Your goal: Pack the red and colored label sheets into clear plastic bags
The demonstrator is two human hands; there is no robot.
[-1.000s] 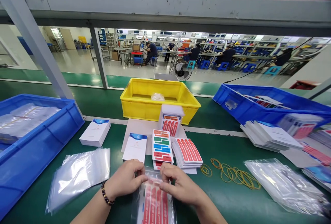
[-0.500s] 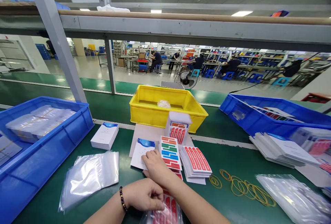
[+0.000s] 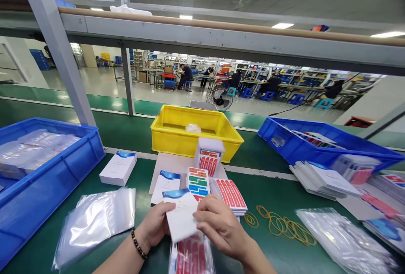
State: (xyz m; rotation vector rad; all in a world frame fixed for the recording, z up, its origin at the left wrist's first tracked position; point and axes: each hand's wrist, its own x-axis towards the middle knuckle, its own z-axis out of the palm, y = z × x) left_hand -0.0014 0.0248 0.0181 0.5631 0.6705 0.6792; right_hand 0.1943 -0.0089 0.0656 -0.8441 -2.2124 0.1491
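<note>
A white booklet with a blue top band is held tilted between my two hands. My left hand pinches its left edge, thumb on top. At the right edge, the fingers of my right hand are closed on it. Below the booklet lies a clear bag with red-and-white sticker sheets inside. Just beyond are another blue-topped booklet, a multicoloured sticker sheet and a stack of red sticker sheets. A wrapped upright stack stands behind them.
A yellow bin stands ahead, with blue bins at left and right. Clear bags and a booklet stack lie left. Rubber bands, booklets and more bags lie right.
My right hand has come back from the booklet pile with a booklet, which both hands now hold. My left hand has moved left off the bag. The view has shifted slightly right.
</note>
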